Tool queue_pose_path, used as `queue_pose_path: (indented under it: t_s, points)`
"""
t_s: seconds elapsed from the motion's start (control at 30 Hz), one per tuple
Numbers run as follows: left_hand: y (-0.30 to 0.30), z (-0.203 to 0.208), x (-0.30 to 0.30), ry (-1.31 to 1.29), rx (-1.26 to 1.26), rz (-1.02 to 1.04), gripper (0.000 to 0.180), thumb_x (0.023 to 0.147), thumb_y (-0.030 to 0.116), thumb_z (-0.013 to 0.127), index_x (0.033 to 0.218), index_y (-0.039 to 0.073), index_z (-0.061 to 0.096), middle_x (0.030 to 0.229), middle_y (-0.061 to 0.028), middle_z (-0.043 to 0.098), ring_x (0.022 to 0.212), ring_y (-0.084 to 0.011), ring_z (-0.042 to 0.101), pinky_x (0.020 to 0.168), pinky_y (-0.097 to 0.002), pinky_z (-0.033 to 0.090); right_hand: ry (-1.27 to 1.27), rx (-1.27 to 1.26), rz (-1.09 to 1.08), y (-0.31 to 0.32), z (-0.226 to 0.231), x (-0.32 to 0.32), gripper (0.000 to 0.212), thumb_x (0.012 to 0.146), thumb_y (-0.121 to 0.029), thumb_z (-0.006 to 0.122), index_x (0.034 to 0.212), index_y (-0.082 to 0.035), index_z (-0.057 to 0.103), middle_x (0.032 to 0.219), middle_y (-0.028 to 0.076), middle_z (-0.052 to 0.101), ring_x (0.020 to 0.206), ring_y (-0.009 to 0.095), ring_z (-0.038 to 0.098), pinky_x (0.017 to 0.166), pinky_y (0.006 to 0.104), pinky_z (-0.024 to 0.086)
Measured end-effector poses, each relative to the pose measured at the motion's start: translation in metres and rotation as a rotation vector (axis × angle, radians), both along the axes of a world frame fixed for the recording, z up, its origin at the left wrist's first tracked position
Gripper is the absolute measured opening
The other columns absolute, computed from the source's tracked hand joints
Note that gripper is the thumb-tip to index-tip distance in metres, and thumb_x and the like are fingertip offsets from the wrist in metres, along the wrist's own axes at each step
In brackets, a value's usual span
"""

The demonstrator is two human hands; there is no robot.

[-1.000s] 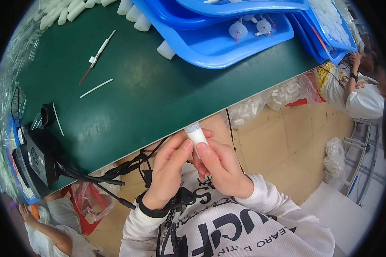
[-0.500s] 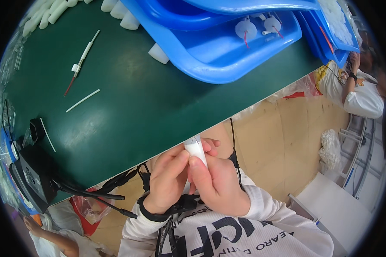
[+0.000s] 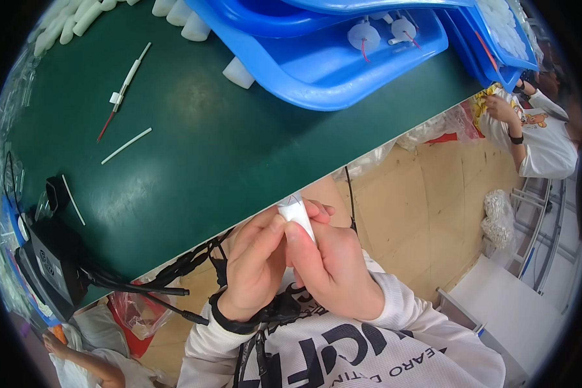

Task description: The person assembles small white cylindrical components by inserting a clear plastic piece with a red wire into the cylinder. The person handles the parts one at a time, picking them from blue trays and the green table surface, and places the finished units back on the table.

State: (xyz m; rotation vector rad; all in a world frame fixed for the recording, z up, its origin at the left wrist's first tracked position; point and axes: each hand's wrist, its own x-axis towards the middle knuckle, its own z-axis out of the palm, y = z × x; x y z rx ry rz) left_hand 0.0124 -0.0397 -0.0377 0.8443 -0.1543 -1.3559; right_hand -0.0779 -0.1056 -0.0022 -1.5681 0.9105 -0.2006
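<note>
Just off the near edge of the green table, both hands grip a short white cylinder (image 3: pixel 296 216). My left hand (image 3: pixel 252 265) is closed, pinching the cylinder's left side between thumb and fingers. From the other side, my right hand (image 3: pixel 336 265) is wrapped round it, with the thumb pressed along its front. The cylinder's upper end shows something clear with fine thin lines; I cannot make out what these are. Its lower part is hidden by the fingers.
On the green table (image 3: pixel 194 149) lie a thin white rod with a red tip (image 3: pixel 130 72) and two thin white sticks (image 3: pixel 127 146). Blue bins (image 3: pixel 330 97) hold round white parts with red wires (image 3: pixel 363 37). A black box (image 3: pixel 55 268) trails cables. Another person (image 3: pixel 530 136) works at right.
My hands keep their grip on the white cylinder, barely shifted. The whole view has moved slightly. At the right, the other person's hand has come down from the bin toward their body.
</note>
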Motion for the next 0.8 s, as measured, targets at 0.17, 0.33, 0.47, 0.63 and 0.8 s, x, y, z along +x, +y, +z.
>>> queue_pose_path:
  t_s: [0.17, 0.33, 0.47, 0.63, 0.8]
  points:
    - [0.006, 0.008, 0.002, -0.103, 0.163, -0.033, 0.038, 0.095, 0.025, 0.032, 0.11, -0.005, 0.052, 0.102, -0.0117, 0.059, 0.086, -0.0131, 0.057, 0.071, -0.0232, 0.046, -0.17, 0.138, -0.153, 0.017, -0.02, 0.002, 0.027, 0.093, -0.018, 0.044, 0.079, 0.003, 0.053, 0.056, 0.011, 0.051, 0.046, 0.021, 0.053, 0.044, 0.0305, 0.04]
    - [0.005, 0.011, 0.001, -0.191, 0.238, -0.012, 0.036, 0.095, 0.024, 0.034, 0.111, -0.003, 0.052, 0.103, -0.0077, 0.059, 0.078, -0.0067, 0.056, 0.055, -0.0165, 0.042, -0.295, 0.334, -0.207, 0.021, -0.028, 0.003, 0.026, 0.094, -0.018, 0.041, 0.084, 0.001, 0.054, 0.057, 0.006, 0.051, 0.048, 0.013, 0.05, 0.044, 0.0271, 0.039]
    - [0.005, 0.012, -0.003, -0.197, 0.206, -0.045, 0.039, 0.094, 0.023, 0.036, 0.117, -0.008, 0.043, 0.113, -0.021, 0.052, 0.104, -0.0242, 0.052, 0.09, -0.0342, 0.041, -0.352, 0.298, -0.09, 0.011, -0.042, -0.012, 0.022, 0.093, -0.017, 0.044, 0.085, 0.0, 0.055, 0.057, 0.006, 0.051, 0.047, 0.013, 0.049, 0.045, 0.0274, 0.038]
    - [0.006, 0.0, -0.007, -0.201, 0.006, 0.002, 0.038, 0.095, 0.022, 0.036, 0.121, -0.005, 0.042, 0.117, -0.0179, 0.051, 0.107, -0.0233, 0.051, 0.087, -0.0318, 0.042, -0.303, -0.006, 0.157, -0.017, -0.038, -0.018, 0.017, 0.088, -0.015, 0.052, 0.089, 0.001, 0.056, 0.061, 0.009, 0.054, 0.05, 0.022, 0.054, 0.048, 0.0304, 0.042]
    - [0.001, -0.003, -0.012, -0.128, -0.023, 0.052, 0.042, 0.095, 0.028, 0.037, 0.118, -0.007, 0.041, 0.115, -0.0238, 0.05, 0.11, -0.0312, 0.05, 0.094, -0.04, 0.038, -0.213, -0.056, 0.246, -0.028, -0.027, -0.016, 0.018, 0.087, -0.015, 0.052, 0.091, 0.002, 0.056, 0.064, 0.012, 0.057, 0.054, 0.027, 0.057, 0.051, 0.0316, 0.044]
